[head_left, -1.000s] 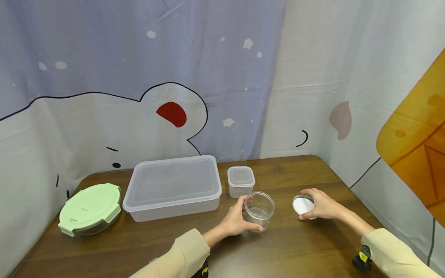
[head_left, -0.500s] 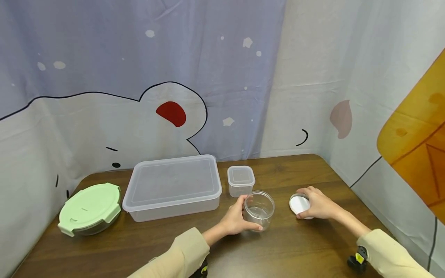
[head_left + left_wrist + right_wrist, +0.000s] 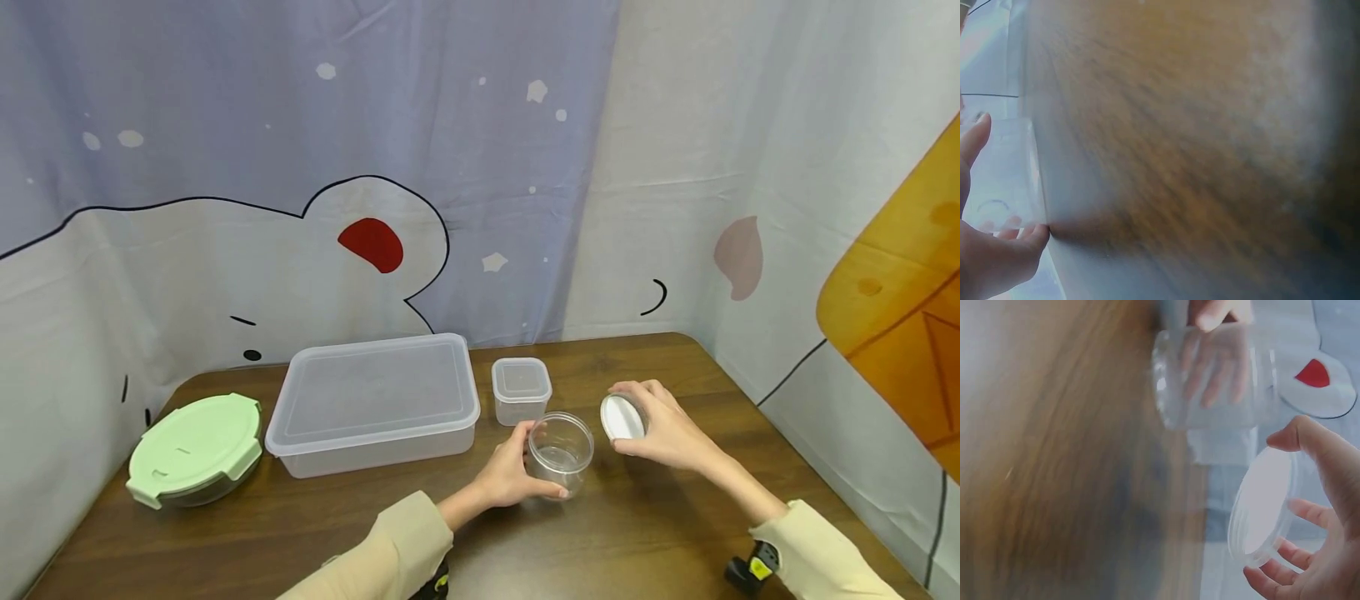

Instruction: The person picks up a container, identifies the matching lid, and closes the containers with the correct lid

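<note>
A clear round jar (image 3: 561,454) stands uncovered on the wooden table, its mouth facing up. My left hand (image 3: 504,477) holds it from the left, thumb in front and fingers round the back; the right wrist view shows those fingers through the jar wall (image 3: 1219,378). Just right of the jar, my right hand (image 3: 667,429) grips a round lid (image 3: 622,417) by its rim between thumb and fingers. The lid is tilted, its white inner face turned toward the jar, and it is apart from the jar. In the left wrist view only part of the left hand (image 3: 1000,256) shows.
Behind the jar stands a small square lidded container (image 3: 521,392). A large rectangular lidded box (image 3: 372,408) sits left of it. At the far left is a round bowl with a green clip lid (image 3: 197,450). A printed curtain (image 3: 517,167) hangs behind the table (image 3: 607,550).
My right hand has lifted the lid off the table and carried it leftward toward the jar, tilting it more upright. The left hand and the jar have stayed in place.
</note>
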Motion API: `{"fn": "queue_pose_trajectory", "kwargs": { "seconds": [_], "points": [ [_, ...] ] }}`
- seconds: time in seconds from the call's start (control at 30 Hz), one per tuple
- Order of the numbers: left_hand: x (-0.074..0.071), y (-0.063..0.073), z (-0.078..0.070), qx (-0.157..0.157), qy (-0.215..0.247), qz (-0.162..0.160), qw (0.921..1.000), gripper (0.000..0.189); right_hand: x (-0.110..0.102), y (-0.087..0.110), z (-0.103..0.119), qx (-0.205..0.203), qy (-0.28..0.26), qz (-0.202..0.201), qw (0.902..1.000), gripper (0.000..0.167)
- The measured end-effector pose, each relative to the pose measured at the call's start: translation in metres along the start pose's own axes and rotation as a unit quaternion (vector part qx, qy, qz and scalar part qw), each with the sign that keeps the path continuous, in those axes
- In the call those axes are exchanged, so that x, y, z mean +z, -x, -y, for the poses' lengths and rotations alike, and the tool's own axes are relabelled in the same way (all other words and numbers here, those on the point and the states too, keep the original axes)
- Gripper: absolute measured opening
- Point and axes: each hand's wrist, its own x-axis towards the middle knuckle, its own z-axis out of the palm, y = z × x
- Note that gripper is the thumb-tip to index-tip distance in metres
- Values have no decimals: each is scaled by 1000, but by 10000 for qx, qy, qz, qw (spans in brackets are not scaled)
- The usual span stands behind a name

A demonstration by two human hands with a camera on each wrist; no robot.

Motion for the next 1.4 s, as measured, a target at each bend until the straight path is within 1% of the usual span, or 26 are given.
{"fn": "queue_pose_trajectory", "kwargs": {
  "seconds": [0.1,0.23,0.5,0.6,0.73,0.8,0.97,1.07,1.27,1.37,1.4],
  "points": [
    [-1,0,0,-32,-47,-17,10000,89,-2,-3,8,41,-307,-177,9994,64],
    [-1,0,1,-45,-111,-56,9999,89,-5,-8,17,113,-798,-380,9960,66],
    [-2,0,2,2,-78,-42,10000,88,-7,-13,33,221,-1406,-765,9869,70],
    [-1,0,2,8,-59,-33,10000,87,-5,-14,39,78,-1854,-909,9784,71],
    [-1,0,1,8,-16,-7,10000,88,-1,-16,44,-225,-2457,-1043,9634,70],
    [-1,0,1,17,12,9,10000,88,2,-18,47,-325,-2674,-1067,9571,67],
    [-1,-1,1,18,37,21,10000,87,15,-18,50,-398,-3251,-951,9400,62],
    [-1,-1,0,6,10,47,10000,86,24,-16,50,-389,-3483,-787,9333,59],
    [-1,0,0,-83,-119,93,9999,87,37,-8,48,-392,-3709,-388,9270,52],
    [-1,0,0,-115,-61,102,9999,86,41,-5,45,-452,-3735,-221,9263,49],
    [-1,0,0,-107,-42,102,9999,86,43,-4,44,-455,-3711,-168,9273,48]
  ]
}}
